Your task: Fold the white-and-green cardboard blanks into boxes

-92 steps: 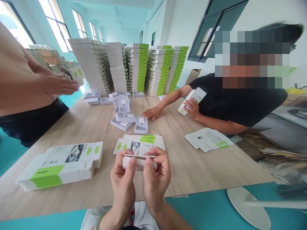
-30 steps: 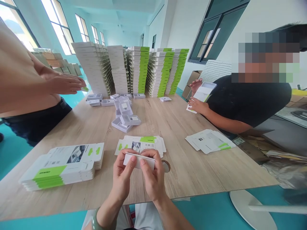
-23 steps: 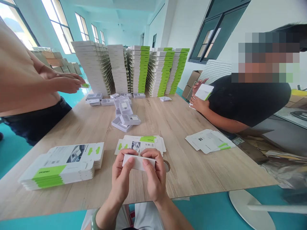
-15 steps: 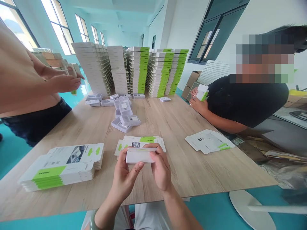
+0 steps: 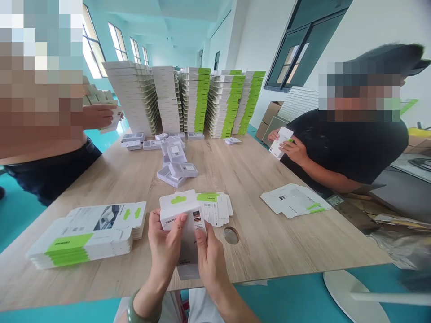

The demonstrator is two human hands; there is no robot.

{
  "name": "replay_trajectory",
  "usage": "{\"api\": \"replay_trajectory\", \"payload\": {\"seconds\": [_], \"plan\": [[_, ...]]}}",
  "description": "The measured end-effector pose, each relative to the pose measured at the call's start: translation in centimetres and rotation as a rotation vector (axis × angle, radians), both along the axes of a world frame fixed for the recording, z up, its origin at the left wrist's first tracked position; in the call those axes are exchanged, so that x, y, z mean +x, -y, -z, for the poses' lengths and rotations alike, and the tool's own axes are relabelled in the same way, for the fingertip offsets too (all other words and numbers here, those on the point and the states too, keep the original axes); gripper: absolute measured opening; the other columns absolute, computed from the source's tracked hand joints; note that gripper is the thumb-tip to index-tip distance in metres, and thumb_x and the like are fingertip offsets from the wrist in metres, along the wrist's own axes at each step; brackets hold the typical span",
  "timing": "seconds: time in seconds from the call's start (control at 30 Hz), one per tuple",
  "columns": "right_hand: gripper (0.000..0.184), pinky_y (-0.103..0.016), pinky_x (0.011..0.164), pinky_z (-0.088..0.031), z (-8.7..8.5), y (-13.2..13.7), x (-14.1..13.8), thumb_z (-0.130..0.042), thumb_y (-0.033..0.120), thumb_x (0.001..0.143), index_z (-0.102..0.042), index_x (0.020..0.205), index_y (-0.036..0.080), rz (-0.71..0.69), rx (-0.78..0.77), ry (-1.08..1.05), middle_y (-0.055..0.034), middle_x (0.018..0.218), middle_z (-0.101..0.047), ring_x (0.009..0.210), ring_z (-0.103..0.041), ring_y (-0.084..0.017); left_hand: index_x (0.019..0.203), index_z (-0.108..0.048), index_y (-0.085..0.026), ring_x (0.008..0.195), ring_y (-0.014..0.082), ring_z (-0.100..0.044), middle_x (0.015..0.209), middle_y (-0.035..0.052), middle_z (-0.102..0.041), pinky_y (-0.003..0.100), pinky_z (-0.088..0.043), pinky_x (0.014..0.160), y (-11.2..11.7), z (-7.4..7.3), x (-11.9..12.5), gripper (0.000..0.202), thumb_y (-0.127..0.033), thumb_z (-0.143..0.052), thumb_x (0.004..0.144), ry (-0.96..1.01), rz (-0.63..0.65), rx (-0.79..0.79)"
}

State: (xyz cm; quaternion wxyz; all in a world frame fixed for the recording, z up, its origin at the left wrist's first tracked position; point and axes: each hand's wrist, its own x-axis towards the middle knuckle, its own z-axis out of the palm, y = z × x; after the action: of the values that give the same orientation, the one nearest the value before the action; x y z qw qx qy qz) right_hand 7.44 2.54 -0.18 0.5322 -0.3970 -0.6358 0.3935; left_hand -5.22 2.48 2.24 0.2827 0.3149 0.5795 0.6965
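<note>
Your left hand (image 5: 164,255) and right hand (image 5: 210,264) are closed on the white green-marked cardboard box (image 5: 182,213); it's light, stiff but crushable, so keep holding its side walls.

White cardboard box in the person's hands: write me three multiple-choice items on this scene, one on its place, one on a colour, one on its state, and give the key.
1. Where is the white cardboard box?
A) Beside the seated co-worker
B) Held up in the left hand and right hand over the light wooden table
C) On top of a tall pile

2. What colour is the band on the stack of flat white cartons?
A) Red
B) Blue
C) Lime green

3. What state is the white cardboard box in?
A) Folded up into a three-dimensional box
B) Lying as a flat sheet
C) Torn in pieces

1: B, both hands hold it above the table.
2: C, the band shows lime green on the top carton.
3: A, it shows depth, with a tab at its upper end.
</note>
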Motion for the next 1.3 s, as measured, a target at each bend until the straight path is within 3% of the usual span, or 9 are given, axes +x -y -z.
{"api": "replay_trajectory", "payload": {"seconds": [0.2,0.43,0.53,0.7,0.83,0.9,0.97,1.1,1.3], "plan": [[0.058,-0.039,0.081,-0.065,0.4,-1.4,0.7,-0.039,0.067,0.106,-0.07,0.126,0.021,0.091,-0.151,0.057,-0.0163,0.114,-0.083,0.1,-0.081,-0.031,0.115,-0.073,-0.017,0.1,0.0306,-0.076,0.113,0.0142,-0.081,0.039,-0.061,0.084,0.5,0.9,1.0,0.06,-0.069,-0.074,0.085,0.141,0.368,-0.072],[0.059,-0.039,0.103,-0.059,-0.6,-0.8,3.3,-0.05,0.069,0.101,-0.067,0.135,0.025,-0.087,-0.317,0.106,-0.0144,0.137,-0.075,0.129,-0.07,-0.03,0.135,-0.063,-0.015,0.102,0.0335,-0.08,0.124,0.0204,-0.08,0.042,-0.064,0.082,0.3,2.6,1.1,0.066,-0.069,-0.048,0.101,0.037,0.466,-0.18],[0.069,-0.04,0.093,-0.063,0.3,-1.5,6.2,-0.054,0.08,0.09,-0.071,0.126,0.024,0.101,-0.421,0.117,-0.0151,0.129,-0.078,0.12,-0.074,-0.035,0.14,-0.062,-0.015,0.124,0.0372,-0.072,0.142,0.0249,-0.07,0.053,-0.059,0.101,-0.6,3.3,0.2,0.061,-0.062,-0.043,0.105,-0.177,0.563,-0.201],[0.075,-0.042,0.067,-0.061,1.3,-6.2,13.2,-0.045,0.082,0.086,-0.069,0.119,0.019,0.491,-0.565,0.161,-0.0214,0.11,-0.081,0.095,-0.078,-0.039,0.139,-0.066,-0.025,0.162,0.0407,-0.027,0.165,0.015,-0.052,0.068,-0.021,0.129,-3.8,5.6,-1.9,0.059,-0.023,-0.08,0.082,-0.662,0.63,-0.22],[0.07,-0.057,0.098,-0.051,0.8,-9.7,16.0,-0.056,0.068,0.084,-0.069,0.126,0.014,0.631,-0.54,0.176,-0.0281,0.132,-0.071,0.134,-0.058,-0.049,0.132,-0.072,-0.021,0.157,0.0387,-0.04,0.157,0.0166,-0.06,0.068,-0.029,0.126,-5.7,7.3,-3.4,0.049,-0.005,-0.063,0.086,-0.922,0.633,-0.26],[0.078,-0.067,0.113,-0.035,0.5,-9.9,15.5,-0.06,0.064,0.081,-0.061,0.138,0.011,0.691,-0.487,0.147,-0.0315,0.156,-0.051,0.154,-0.029,-0.052,0.126,-0.076,-0.023,0.15,0.0352,-0.052,0.151,0.0142,-0.067,0.062,-0.042,0.122,-5.7,7.8,-4.1,0.045,-0.003,-0.056,0.09,-1.008,0.636,-0.265],[0.08,-0.067,0.118,-0.03,0.4,-9.0,13.9,-0.061,0.063,0.081,-0.057,0.143,0.013,0.664,-0.436,0.093,-0.0281,0.166,-0.039,0.158,-0.021,-0.049,0.123,-0.077,-0.025,0.143,0.0314,-0.06,0.146,0.0105,-0.071,0.054,-0.051,0.118,-5.0,8.0,-4.7,0.049,0.001,-0.052,0.089,-1.07,0.635,-0.268],[0.057,-0.048,0.104,-0.055,0.7,-6.0,9.1,-0.062,0.06,0.087,-0.071,0.127,0.022,0.343,-0.471,-0.044,-0.0164,0.144,-0.069,0.13,-0.066,-0.035,0.126,-0.077,-0.023,0.141,0.0302,-0.062,0.146,0.0094,-0.07,0.05,-0.056,0.113,-2.9,7.9,-5.3,0.042,-0.01,-0.05,0.097,-1.133,0.613,-0.264],[0.039,-0.04,0.085,-0.065,1.0,-5.8,5.8,-0.076,0.047,0.084,-0.08,0.114,0.023,0.128,-0.621,-0.155,-0.0126,0.131,-0.078,0.117,-0.076,-0.032,0.126,-0.077,-0.026,0.14,0.0323,-0.062,0.146,0.0086,-0.07,0.05,-0.06,0.108,-0.2,8.5,-4.9,0.036,-0.027,-0.052,0.1,-1.116,0.56,-0.233]]}}
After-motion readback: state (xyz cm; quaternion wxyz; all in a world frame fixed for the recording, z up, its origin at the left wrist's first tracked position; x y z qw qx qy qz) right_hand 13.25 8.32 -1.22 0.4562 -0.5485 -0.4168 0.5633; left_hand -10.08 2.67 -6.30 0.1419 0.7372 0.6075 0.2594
